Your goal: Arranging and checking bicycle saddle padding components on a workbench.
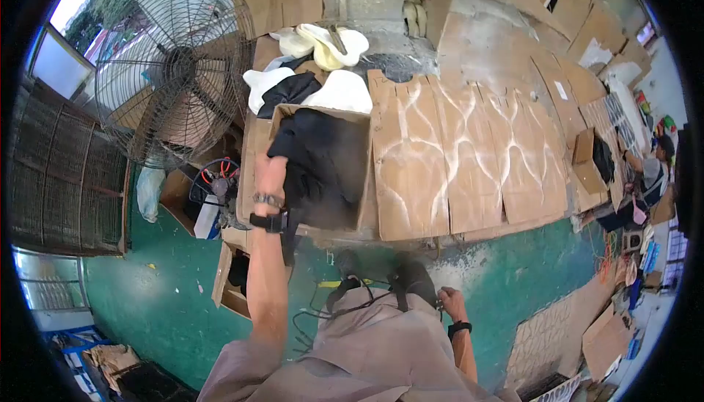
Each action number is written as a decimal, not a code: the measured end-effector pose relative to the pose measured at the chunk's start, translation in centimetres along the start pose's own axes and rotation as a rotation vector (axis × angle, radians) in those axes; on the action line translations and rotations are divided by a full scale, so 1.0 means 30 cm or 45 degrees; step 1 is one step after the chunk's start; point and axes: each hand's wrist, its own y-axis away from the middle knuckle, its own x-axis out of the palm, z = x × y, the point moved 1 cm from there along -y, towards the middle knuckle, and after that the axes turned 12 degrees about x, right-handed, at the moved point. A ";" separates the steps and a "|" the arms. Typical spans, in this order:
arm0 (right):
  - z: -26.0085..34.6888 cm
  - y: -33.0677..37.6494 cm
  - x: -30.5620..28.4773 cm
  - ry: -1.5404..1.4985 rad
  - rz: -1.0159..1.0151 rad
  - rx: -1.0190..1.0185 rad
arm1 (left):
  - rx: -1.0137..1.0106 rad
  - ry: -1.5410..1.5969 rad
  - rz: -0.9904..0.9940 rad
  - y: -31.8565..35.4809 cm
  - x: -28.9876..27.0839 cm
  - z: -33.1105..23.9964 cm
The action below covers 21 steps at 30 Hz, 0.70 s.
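Note:
My left hand (pixel 271 173) is closed on the near-left part of a black fabric piece (pixel 323 152). The fabric lies bunched in an open cardboard box (pixel 364 174) on the worktable and partly covers its left wall. Down by my right thigh, my right hand (pixel 452 304) has its fingers curled; what they hold, if anything, is hidden. Just behind the box are white curved foam-like pads (pixel 341 92) and more black cloth (pixel 290 94). To its right, cardboard sheets (pixel 469 152) carry whitish curved outlines.
A large wire-cage fan (pixel 176 64) stands left of the table. On the green floor are an open box (pixel 233 281) and a light-blue plastic bag (pixel 149 193). At the far right, another person (pixel 653 174) is beside a box of black pieces (pixel 592 160).

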 end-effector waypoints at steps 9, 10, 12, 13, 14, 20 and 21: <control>-0.105 -0.260 -0.223 0.054 0.037 -0.185 | -0.115 -0.517 -0.235 0.038 0.190 0.221; -0.125 -0.285 -0.254 -0.030 -0.008 -0.236 | -0.036 -0.569 -0.292 0.054 0.222 0.237; -0.103 -0.311 -0.300 -0.012 0.053 -0.181 | 0.025 -0.664 -0.401 0.143 0.209 0.244; -0.119 -0.356 -0.338 -0.004 0.062 -0.121 | 0.043 -0.754 -0.450 0.163 0.229 0.229; -0.143 -0.390 -0.361 0.015 0.096 -0.129 | 0.060 -0.844 -0.497 0.183 0.251 0.217; -0.139 -0.561 -0.488 0.224 0.206 -0.236 | 0.188 -1.119 -0.805 0.270 0.350 0.203; -0.105 -0.561 -0.506 0.267 0.244 -0.196 | 0.181 -1.136 -0.813 0.283 0.353 0.199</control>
